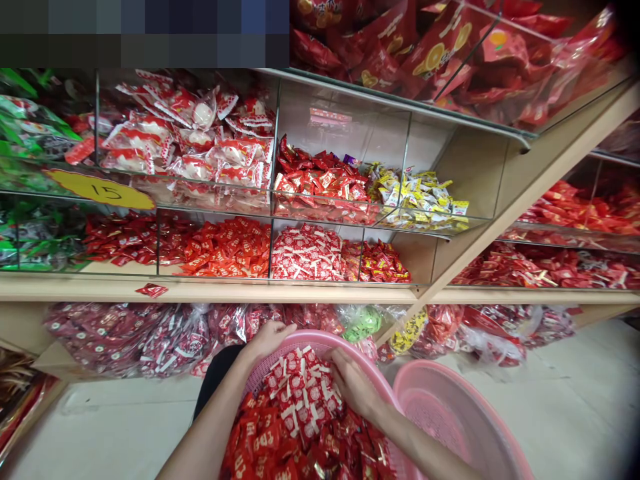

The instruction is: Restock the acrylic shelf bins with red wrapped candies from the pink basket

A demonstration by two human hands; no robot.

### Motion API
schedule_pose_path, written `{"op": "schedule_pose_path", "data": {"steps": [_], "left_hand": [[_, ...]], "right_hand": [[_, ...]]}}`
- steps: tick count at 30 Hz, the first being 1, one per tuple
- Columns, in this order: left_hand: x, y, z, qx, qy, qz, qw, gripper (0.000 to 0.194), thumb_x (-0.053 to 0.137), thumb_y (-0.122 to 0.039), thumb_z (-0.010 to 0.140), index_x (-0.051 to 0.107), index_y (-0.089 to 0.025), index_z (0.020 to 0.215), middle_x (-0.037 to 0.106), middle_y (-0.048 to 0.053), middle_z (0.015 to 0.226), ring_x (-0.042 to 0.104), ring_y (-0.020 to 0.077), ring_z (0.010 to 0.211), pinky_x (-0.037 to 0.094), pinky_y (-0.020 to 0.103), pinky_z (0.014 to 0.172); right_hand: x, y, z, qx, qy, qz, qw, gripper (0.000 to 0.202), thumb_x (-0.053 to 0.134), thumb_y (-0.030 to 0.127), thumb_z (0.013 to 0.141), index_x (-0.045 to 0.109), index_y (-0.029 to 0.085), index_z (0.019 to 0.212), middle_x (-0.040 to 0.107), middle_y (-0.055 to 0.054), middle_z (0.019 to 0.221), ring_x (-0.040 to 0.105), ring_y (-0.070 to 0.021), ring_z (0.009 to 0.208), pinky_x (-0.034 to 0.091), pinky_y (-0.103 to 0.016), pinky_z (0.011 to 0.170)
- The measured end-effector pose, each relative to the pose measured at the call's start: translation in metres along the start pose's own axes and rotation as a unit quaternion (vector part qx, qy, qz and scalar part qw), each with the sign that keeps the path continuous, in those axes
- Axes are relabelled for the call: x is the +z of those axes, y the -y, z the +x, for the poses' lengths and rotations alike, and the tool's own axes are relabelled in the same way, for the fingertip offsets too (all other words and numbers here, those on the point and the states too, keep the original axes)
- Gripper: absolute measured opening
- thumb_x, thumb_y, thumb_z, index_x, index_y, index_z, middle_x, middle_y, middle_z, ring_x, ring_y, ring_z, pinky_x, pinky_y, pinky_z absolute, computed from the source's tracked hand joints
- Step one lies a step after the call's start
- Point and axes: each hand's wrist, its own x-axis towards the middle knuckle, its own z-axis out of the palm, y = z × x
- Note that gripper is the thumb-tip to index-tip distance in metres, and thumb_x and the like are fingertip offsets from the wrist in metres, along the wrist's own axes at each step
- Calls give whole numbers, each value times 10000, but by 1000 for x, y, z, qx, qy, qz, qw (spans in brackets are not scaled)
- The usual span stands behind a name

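Left hand (270, 339) at the basket rim, right hand (353, 381) curled against wrapped sweets

At far left, blocky squares blot out the upper corner of the shelves (345, 292); below them a yellow tag (103, 189) reads 15. A dark-clothed leg (215, 373) is mostly hidden behind the left forearm. That forearm climbs from the bottom edge, and the hand lies across the far left rim of the pink basket (313, 337), fingers pointing right; how tightly they close cannot be told.

In the basket, red-and-white sweets (303, 393) heap above red packets (260, 433), and the near side is cut off by the frame. The right forearm slants in from the lower right, crossing the basket's right rim. Its hand is bent in, fingers curled down beside the red-and-white sweets; the fingertips are hard to make out, so whether they pinch a piece cannot be told. Farther right, a pink basin (425, 407) is partly hidden behind the basket and that arm, its base cropped. Blackness swallows the right-hand corners.
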Motion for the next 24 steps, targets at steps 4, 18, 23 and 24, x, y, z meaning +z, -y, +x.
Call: {"op": "schedule_pose_path", "data": {"steps": [4, 18, 23, 24], "left_hand": [[0, 2, 1, -7, 3, -11, 1000, 528, 456, -664, 639, 510, -146, 558, 399, -50, 495, 316, 82, 467, 219, 215, 469], [0, 4, 3, -6, 3, -11, 1000, 547, 465, -661, 632, 556, -125, 573, 415, -38, 489, 330, 91, 480, 221, 224, 482], [-1, 1, 2, -1, -1, -3, 1000, 547, 458, -660, 639, 545, -126, 559, 401, -43, 482, 325, 88, 477, 216, 224, 480], [-1, 1, 2, -1, -3, 1, 1000, 547, 459, -662, 636, 547, -127, 564, 400, -45, 481, 325, 88, 476, 217, 223, 481]], "right_hand": [[-2, 1, 0, 2, 6, 5, 1000, 234, 294, 133, 837, 468, 198, 979, 538, -68, 928, 511, -185, 866, 436, -336, 762], [-57, 41, 47, -92, -87, -67, 990, 214, 346, 182, 856, 504, 203, 998, 558, -67, 934, 509, -187, 877, 417, -342, 782], [-111, 51, 126, -144, -167, -100, 970, 155, 391, 168, 811, 495, 190, 925, 534, -56, 898, 479, -173, 848, 388, -298, 741], [-116, 48, 140, -145, -163, -104, 970, 140, 415, 155, 786, 493, 189, 897, 533, -46, 880, 473, -168, 833, 382, -289, 727]]}}
